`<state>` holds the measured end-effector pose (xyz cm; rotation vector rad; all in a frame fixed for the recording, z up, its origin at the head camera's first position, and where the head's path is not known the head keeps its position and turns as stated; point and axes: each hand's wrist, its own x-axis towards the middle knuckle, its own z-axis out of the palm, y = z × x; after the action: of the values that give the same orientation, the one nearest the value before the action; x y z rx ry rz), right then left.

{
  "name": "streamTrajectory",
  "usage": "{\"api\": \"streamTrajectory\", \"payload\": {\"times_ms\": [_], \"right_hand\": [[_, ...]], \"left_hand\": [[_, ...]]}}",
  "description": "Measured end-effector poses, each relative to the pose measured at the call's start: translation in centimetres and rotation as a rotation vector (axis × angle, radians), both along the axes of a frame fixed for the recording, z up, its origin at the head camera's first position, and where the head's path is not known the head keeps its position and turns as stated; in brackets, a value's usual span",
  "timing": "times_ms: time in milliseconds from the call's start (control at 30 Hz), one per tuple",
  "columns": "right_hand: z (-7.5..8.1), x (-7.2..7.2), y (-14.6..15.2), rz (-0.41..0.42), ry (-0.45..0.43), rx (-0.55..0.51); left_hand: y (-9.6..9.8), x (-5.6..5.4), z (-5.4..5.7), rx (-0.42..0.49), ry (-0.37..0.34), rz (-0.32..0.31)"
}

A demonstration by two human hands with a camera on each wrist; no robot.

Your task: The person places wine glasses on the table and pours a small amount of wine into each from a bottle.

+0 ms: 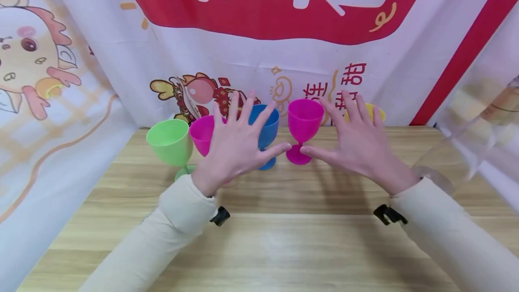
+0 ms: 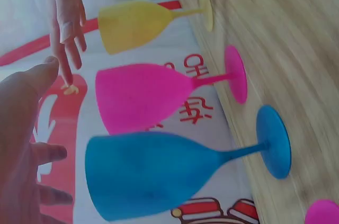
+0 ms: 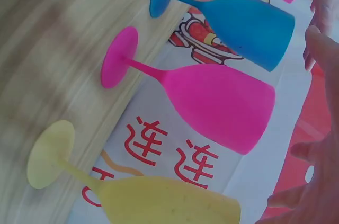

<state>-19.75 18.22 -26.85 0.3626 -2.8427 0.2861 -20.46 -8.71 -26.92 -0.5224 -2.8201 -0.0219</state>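
Several plastic goblets stand upright in a row along the back of the table. From the left in the head view come a green goblet, a pink goblet, a blue goblet, a second pink goblet and a yellow goblet. My left hand hovers with fingers spread, partly covering the left pink goblet and the blue one. My right hand, also spread, hangs in front of the yellow goblet, hiding most of it. Neither hand grips anything; both thumbs point inward near the second pink goblet's base.
Behind the goblets hangs a white cloth with red print and cartoon figures, meeting the back edge of the wooden table. A patterned cloth covers the left side. Something transparent stands at the right.
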Motion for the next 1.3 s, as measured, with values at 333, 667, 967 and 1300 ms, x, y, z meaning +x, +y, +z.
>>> {"api": "streamTrajectory", "payload": {"times_ms": [333, 667, 967, 1300], "right_hand": [[-0.5, 4.0, 1.8, 0.025, -0.009, -0.194], [-1.3, 8.3, 5.9, 0.064, -0.018, -0.601], [-2.6, 11.5, 10.1, 0.059, 0.118, -0.754], [-5.4, 13.1, 13.6, 0.093, 0.239, -1.097]], "left_hand": [[2.2, 1.9, -0.6, 0.042, 0.166, -0.207], [5.6, 2.4, -1.0, 0.224, 0.209, -0.464], [9.9, 2.3, -1.4, 0.297, 0.070, -0.542], [12.3, 1.8, -3.1, 0.588, -0.184, -0.479]]}}
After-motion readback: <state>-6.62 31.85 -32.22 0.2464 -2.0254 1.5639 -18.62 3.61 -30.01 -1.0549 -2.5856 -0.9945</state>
